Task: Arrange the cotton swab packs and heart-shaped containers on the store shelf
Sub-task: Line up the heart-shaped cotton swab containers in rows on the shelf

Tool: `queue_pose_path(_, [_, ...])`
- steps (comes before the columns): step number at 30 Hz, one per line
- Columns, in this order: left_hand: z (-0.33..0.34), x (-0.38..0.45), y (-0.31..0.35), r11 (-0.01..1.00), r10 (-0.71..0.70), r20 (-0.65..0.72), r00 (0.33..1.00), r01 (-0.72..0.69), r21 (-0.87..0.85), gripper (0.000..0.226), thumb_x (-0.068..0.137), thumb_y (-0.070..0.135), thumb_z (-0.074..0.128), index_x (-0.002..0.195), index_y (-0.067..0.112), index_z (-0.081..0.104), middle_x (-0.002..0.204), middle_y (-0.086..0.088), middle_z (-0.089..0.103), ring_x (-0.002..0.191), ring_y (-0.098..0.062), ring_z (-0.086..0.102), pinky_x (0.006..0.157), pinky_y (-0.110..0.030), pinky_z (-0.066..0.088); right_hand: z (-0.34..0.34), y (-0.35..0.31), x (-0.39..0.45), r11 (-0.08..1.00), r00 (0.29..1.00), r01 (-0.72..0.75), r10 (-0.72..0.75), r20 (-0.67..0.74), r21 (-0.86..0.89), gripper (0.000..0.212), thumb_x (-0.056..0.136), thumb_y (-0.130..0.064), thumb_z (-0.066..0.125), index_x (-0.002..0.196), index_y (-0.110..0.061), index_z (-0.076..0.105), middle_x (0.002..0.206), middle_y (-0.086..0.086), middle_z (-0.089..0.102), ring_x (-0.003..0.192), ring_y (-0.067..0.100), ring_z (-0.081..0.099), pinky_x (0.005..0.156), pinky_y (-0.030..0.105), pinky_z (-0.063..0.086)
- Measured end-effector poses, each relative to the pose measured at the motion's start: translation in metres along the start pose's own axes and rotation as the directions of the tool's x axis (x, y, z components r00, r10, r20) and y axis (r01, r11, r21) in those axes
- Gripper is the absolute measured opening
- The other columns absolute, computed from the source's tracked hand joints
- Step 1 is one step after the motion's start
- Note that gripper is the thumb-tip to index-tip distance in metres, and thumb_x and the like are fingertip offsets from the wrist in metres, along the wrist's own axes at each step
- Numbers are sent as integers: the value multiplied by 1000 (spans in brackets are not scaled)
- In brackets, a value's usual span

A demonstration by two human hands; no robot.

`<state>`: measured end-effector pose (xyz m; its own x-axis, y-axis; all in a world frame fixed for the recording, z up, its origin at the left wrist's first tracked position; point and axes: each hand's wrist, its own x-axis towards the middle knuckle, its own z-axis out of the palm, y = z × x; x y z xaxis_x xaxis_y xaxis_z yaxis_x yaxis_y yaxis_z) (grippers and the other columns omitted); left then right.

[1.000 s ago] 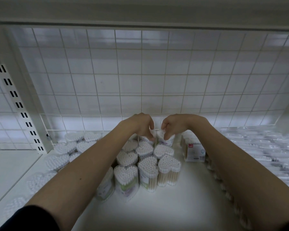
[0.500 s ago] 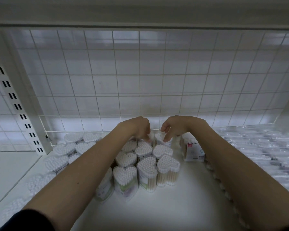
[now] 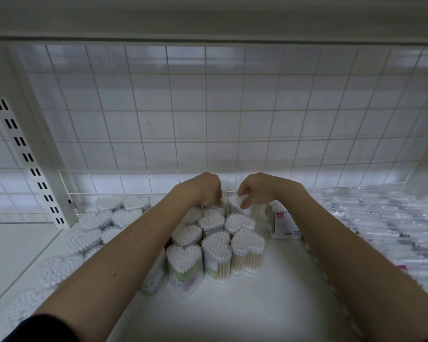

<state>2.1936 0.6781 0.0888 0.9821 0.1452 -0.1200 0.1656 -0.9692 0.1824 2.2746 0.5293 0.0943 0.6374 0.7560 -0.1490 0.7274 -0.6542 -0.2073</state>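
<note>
Where hands (image 3: 208,191) pinch, heart-shaped containers (image 3: 216,245), wire grid (image 3: 208,119)

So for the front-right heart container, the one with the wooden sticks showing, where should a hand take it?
Likely from the front right. That heart container stands upright with bare shelf before it and to its right, while another container touches its left side. Wrap fingers round the clear wall just below the lid.

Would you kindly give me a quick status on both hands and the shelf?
Left hand and right hand both curled on heart-shaped containers at the back row. Front rows upright. Boxed swab pack stands right. Nothing blocking.
</note>
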Motion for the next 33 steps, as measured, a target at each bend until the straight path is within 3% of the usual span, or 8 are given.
queue_pose_path(5, [0, -5, 1, 1000, 14, -19, 1000, -13, 7, 38, 83, 33, 68, 108, 5, 68, 113, -11, 66, 103, -25, 61, 93, -38, 50, -1, -2, -6, 1000, 1000, 8, -8, -20, -7, 47, 82, -28, 69, 125, -13, 59, 129, 2, 56, 117, 18, 52, 93, 25, 41])
queue_pose_path(9, [-8, -15, 3, 997, 51, -45, 998, -48, 60, 47, 86, 30, 64, 127, 9, 56, 130, -9, 55, 116, -24, 53, 98, -32, 44, -4, -6, -14, 999, 998, 37, -38, -59, -24, 44, 86, -31, 64, 125, -12, 58, 129, 3, 57, 117, 18, 51, 93, 24, 40])
queue_pose_path(14, [-23, -32, 3, 988, 90, -30, 995, -86, 126, 42, 82, 26, 69, 121, 15, 60, 127, -5, 54, 114, -21, 52, 95, -31, 45, -7, -14, -24, 998, 996, 63, -61, -63, 30, 21, 84, -30, 66, 95, -12, 69, 102, 2, 68, 98, 21, 62, 85, 31, 49])
queue_pose_path(18, [-21, -42, 6, 986, 75, 52, 996, -82, 145, 45, 79, 31, 72, 119, 17, 61, 123, -1, 56, 111, -19, 54, 92, -31, 46, -2, -25, -30, 996, 999, 48, -46, 29, -76, 37, 81, -46, 65, 86, -10, 69, 88, 5, 69, 81, 21, 62, 76, 33, 51])
queue_pose_path(21, [-16, -44, 6, 986, 59, 68, 996, -69, 154, 51, 76, 37, 74, 121, 16, 60, 124, -1, 58, 110, -20, 56, 93, -33, 47, 2, -32, -36, 994, 998, 28, -22, 56, -107, 54, 76, -59, 64, 79, -5, 65, 75, 7, 60, 67, 19, 53, 62, 29, 43])
queue_pose_path(25, [-11, -45, 6, 982, 40, 99, 994, -57, 178, 60, 76, 38, 74, 127, 14, 55, 128, -4, 56, 114, -22, 54, 95, -34, 45, 7, -35, -39, 992, 997, 7, 2, 75, -124, 68, 73, -67, 61, 91, -1, 67, 81, 10, 65, 68, 19, 54, 57, 25, 39])
queue_pose_path(30, [-11, -47, 9, 984, 24, 123, 992, -45, 170, 60, 78, 35, 72, 131, 14, 52, 129, -5, 55, 116, -23, 53, 95, -33, 44, 8, -38, -40, 985, 996, -2, 17, 85, -174, 58, 75, -65, 61, 68, -8, 56, 66, 4, 55, 62, 18, 50, 53, 23, 34])
queue_pose_path(33, [-10, -48, 9, 984, 42, 122, 992, -62, 164, 55, 79, 35, 71, 127, 14, 55, 127, -5, 57, 113, -23, 54, 95, -34, 45, 6, -39, -43, 989, 993, -14, 32, 118, -148, 56, 75, -58, 64, 100, -8, 66, 97, 6, 68, 87, 21, 62, 66, 25, 42])
